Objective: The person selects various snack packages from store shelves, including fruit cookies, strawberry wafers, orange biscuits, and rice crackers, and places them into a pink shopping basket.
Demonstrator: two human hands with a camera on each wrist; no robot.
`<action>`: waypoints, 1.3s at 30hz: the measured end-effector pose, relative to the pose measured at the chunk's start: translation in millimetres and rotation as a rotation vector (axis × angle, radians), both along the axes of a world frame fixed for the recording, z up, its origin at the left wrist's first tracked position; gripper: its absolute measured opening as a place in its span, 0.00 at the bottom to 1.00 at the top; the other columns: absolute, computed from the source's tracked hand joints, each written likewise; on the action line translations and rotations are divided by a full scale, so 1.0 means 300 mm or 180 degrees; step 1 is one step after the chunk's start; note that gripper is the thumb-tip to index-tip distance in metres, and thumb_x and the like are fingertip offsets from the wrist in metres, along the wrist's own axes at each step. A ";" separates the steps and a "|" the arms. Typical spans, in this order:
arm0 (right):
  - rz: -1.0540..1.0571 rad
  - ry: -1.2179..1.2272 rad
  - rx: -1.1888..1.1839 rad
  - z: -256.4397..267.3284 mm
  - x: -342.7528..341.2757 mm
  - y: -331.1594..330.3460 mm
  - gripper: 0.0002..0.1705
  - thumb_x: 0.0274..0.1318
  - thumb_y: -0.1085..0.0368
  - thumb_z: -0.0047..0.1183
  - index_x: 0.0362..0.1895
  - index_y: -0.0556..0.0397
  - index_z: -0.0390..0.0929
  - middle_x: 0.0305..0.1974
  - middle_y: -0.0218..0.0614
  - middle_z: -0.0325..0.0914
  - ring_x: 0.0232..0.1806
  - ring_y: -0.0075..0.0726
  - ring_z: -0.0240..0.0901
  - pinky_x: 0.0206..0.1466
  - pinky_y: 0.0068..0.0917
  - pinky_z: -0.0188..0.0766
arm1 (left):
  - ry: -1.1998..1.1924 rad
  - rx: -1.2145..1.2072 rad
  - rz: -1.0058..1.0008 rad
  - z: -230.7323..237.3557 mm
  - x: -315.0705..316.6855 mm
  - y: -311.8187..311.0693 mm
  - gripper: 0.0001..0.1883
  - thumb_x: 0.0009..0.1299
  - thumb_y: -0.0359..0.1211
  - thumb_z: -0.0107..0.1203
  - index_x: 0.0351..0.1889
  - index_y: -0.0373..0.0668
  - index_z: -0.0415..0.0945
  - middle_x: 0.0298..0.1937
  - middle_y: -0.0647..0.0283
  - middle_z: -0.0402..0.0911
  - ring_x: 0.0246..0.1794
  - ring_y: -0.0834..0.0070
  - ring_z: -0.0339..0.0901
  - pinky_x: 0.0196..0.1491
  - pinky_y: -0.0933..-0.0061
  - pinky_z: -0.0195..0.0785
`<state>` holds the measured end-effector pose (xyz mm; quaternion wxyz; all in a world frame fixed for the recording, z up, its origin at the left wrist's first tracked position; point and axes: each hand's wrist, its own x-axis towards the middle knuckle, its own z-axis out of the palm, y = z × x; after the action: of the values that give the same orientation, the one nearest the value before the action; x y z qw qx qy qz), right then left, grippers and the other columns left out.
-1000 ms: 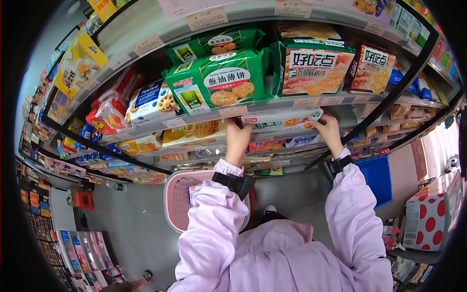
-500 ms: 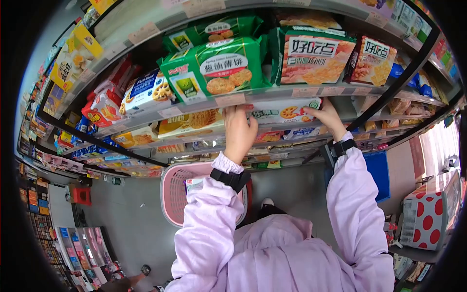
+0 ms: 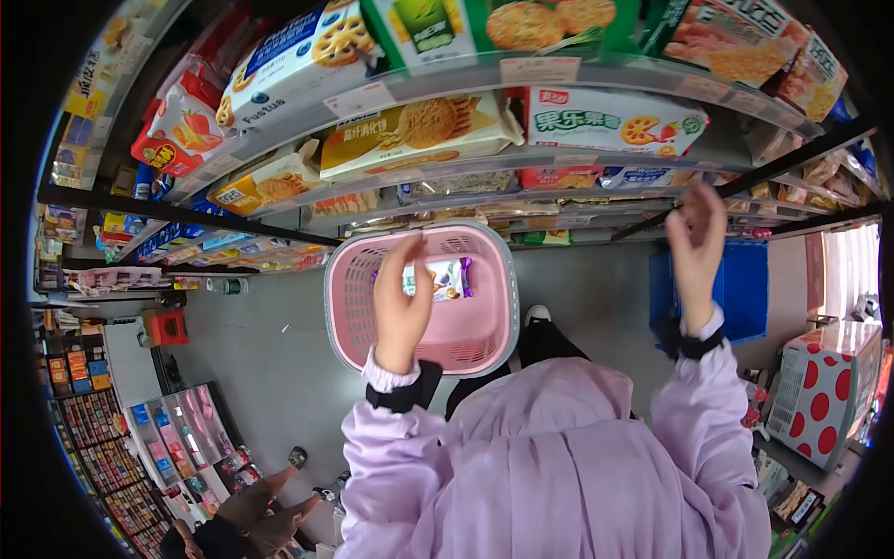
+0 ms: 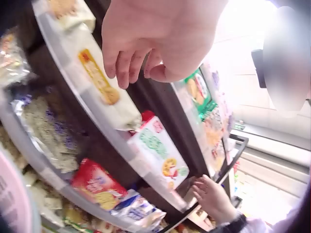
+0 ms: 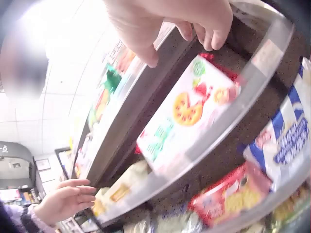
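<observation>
A white box with fruit pictures (image 3: 616, 123) lies on the middle shelf, right of a yellow biscuit pack (image 3: 419, 135); neither hand touches it. In the head view my left hand (image 3: 404, 303) is held over the pink basket (image 3: 337, 317), fingers loosely bent, holding nothing. Inside the basket is a purple and white packet (image 3: 453, 279), partly behind that hand. My right hand (image 3: 697, 244) is raised below and right of the white box, thumb apart from the fingers, with nothing in it. The right wrist view shows the white box (image 5: 187, 114) below the right hand (image 5: 175, 22).
Green biscuit packs (image 3: 438, 33) and a blue and white box (image 3: 298, 61) stand on the shelf above. A blue bin (image 3: 745, 289) is on the floor at right, near a red-dotted box (image 3: 819, 396). Another person's legs (image 3: 270, 512) show at lower left.
Both hands have let go of the white box and drawn back from the shelf, the left one toward the basket. The head view has tipped lower, showing more of the basket.
</observation>
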<state>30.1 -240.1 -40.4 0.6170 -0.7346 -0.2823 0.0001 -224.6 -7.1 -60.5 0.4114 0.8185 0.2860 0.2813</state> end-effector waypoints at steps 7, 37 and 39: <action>0.2210 0.0218 -0.1520 -0.301 -0.483 0.310 0.29 0.42 0.64 0.54 0.50 0.59 0.61 0.49 0.54 0.63 0.51 0.54 0.62 0.54 0.35 0.59 | 0.2624 -0.1161 -0.0969 -0.493 -0.465 0.233 0.25 0.60 0.39 0.52 0.52 0.33 0.64 0.44 0.50 0.73 0.40 0.65 0.73 0.43 0.69 0.66; 0.0644 0.3984 -0.0953 -1.217 -0.698 0.683 0.24 0.42 0.59 0.60 0.43 0.62 0.73 0.39 0.39 0.75 0.39 0.32 0.72 0.43 0.27 0.68 | 0.1069 -0.2219 0.1485 -1.157 -0.453 0.480 0.28 0.59 0.46 0.51 0.42 0.25 0.69 0.37 0.48 0.76 0.35 0.63 0.74 0.40 0.67 0.65; 0.0599 0.3874 -0.0873 -1.191 -0.709 0.674 0.24 0.42 0.60 0.59 0.43 0.62 0.72 0.39 0.39 0.75 0.38 0.32 0.72 0.42 0.27 0.68 | 0.0958 -0.2604 0.1508 -1.170 -0.470 0.464 0.29 0.58 0.46 0.51 0.43 0.26 0.69 0.36 0.52 0.76 0.34 0.67 0.72 0.39 0.70 0.64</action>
<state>-182.7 -37.9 -397.7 0.5648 -0.6473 0.0586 0.5085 -365.5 132.2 -411.7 0.5777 0.5340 0.6073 0.1105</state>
